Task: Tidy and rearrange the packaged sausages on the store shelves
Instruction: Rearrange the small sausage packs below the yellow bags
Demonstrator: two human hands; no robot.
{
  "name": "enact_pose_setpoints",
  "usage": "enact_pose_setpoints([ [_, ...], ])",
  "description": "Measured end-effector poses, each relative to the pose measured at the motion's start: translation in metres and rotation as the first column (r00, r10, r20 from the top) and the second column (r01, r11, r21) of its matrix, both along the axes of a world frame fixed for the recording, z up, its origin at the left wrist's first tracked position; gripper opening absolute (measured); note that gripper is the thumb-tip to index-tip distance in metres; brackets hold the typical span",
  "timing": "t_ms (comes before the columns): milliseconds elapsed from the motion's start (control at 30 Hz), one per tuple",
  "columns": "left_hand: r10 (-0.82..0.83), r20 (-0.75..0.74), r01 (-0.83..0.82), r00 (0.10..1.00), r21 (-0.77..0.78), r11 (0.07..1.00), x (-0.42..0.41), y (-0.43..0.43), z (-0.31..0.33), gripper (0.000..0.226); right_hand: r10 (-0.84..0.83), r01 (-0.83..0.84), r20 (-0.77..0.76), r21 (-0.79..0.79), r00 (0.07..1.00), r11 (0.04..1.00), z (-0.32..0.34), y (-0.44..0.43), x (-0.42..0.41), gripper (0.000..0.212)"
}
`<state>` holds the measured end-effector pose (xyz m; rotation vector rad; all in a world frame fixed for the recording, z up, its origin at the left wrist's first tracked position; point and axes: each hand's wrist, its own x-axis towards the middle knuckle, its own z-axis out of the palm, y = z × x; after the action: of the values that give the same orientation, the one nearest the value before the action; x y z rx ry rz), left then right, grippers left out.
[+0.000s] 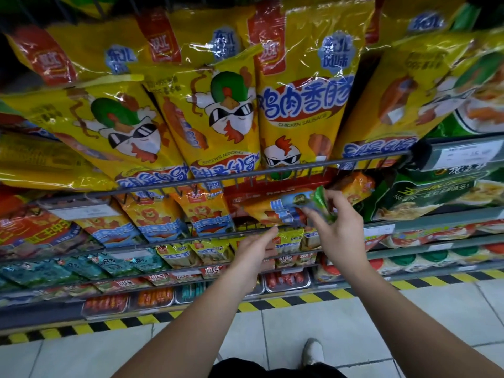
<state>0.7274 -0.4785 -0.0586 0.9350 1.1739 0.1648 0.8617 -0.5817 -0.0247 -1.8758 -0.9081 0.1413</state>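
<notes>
- Two hands are in at the middle shelf. The right hand (338,225) has its fingers and thumb curled round a small green packet (322,201), pinching it near the top.
- I can't tell whether that packet is clear of the shelf or touching the stuff behind it. It's a bit blurry there.
- The left hand (252,253) is loose and holding nothing. Its fingers reach forward, with the tips just under an orange sausage pack (266,211).
- That orange pack lies crooked across the shelf, right beside the right hand's fingers. The row of matching packs (152,219) further out past the left hand leans neat and even, so this one is the odd one out.
- My guess at the step: get the green stray out of the way, then straighten the orange pack into its row.
- To do it well, I'd keep the pinch on the green packet and move it away from the shelf first.
- Then slide the left fingers under the orange pack's lower edge and turn it to match its neighbours.
- Watch the wire rail (245,173) and the big yellow bags (300,105) just above the right hand. Knuckles going up could knock those loose, so stay low.
</notes>
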Motion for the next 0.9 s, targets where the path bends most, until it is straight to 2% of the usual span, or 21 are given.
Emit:
enact_pose_setpoints([
  [133,0.103,0.165,-0.079,0.981,-0.143,0.987,0.01,-0.011,0.002,0.051,-0.017,0.031,-0.224,0.059,0.974,0.998,-0.001,-0.019,-0.002,0.019],
  [200,0.228,0.265,-0.179,0.937,-0.196,0.964,0.013,-0.018,0.001,0.043,0.012,0.04,-0.395,0.123,0.919,0.992,-0.003,-0.025,-0.003,0.013],
  [233,0.286,0.305,-0.226,0.908,-0.216,0.95,0.015,-0.02,0.0,0.044,0.031,0.049,-0.485,0.152,0.874,0.987,-0.007,-0.027,-0.003,0.009],
  [300,0.37,0.372,-0.295,0.851,-0.245,0.924,0.019,-0.024,-0.001,0.056,0.078,0.068,-0.651,0.196,0.755,0.978,-0.015,-0.033,-0.005,0.019],
  [433,0.466,0.39,-0.386,0.794,-0.269,0.882,0.028,-0.032,0.003,0.074,0.122,0.02,-0.835,0.157,0.537,0.987,-0.034,-0.046,-0.006,0.035],
  [500,0.459,0.362,-0.41,0.812,-0.206,0.888,0.029,-0.036,0.004,0.072,0.143,-0.056,-0.894,0.132,0.426,0.99,-0.039,-0.052,-0.003,0.04],
  [600,0.4,0.311,-0.394,0.862,-0.086,0.915,0.028,-0.042,0.003,0.051,0.135,-0.183,-0.935,0.077,0.329,0.98,-0.042,-0.059,0.005,0.048],
  [700,0.371,0.28,-0.39,0.886,0.015,0.921,0.025,-0.045,0.005,0.029,0.134,-0.291,-0.956,0.054,0.261,0.955,-0.046,-0.064,0.015,0.038],
  [800,0.35,0.265,-0.384,0.899,0.09,0.919,0.022,-0.044,0.01,0.032,0.117,-0.329,-0.965,0.034,0.236,0.944,-0.046,-0.066,0.024,0.022],
  [833,0.339,0.267,-0.377,0.902,0.107,0.92,0.021,-0.043,0.012,0.032,0.102,-0.328,-0.961,0.012,0.256,0.945,-0.047,-0.065,0.027,0.025],
  [900,0.317,0.268,-0.361,0.91,0.134,0.923,0.019,-0.041,0.014,0.033,0.083,-0.32,-0.932,-0.037,0.353,0.947,-0.049,-0.06,0.035,0.037],
])
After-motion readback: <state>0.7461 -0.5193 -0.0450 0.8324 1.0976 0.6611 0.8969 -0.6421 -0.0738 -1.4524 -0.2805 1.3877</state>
